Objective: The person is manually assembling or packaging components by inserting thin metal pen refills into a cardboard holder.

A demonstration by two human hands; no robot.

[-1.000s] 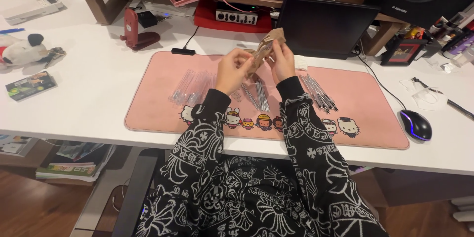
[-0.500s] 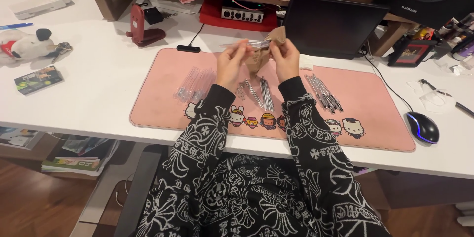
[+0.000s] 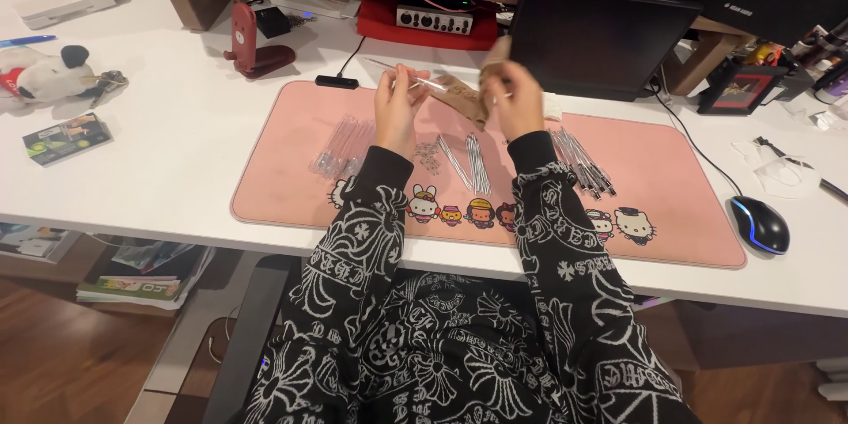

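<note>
In my left hand (image 3: 399,106) I pinch a thin clear tube (image 3: 408,73), slanting up to the left above the pink mat. My right hand (image 3: 514,104) grips a small brown paper packet (image 3: 459,94), crumpled and tilted, its near end touching the tube between my hands.

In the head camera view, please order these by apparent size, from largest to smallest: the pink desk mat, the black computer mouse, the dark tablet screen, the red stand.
1. pink desk mat
2. dark tablet screen
3. red stand and black computer mouse: these look nearly alike, and the mouse lies closer to the camera, so I leave them unranked.
</note>
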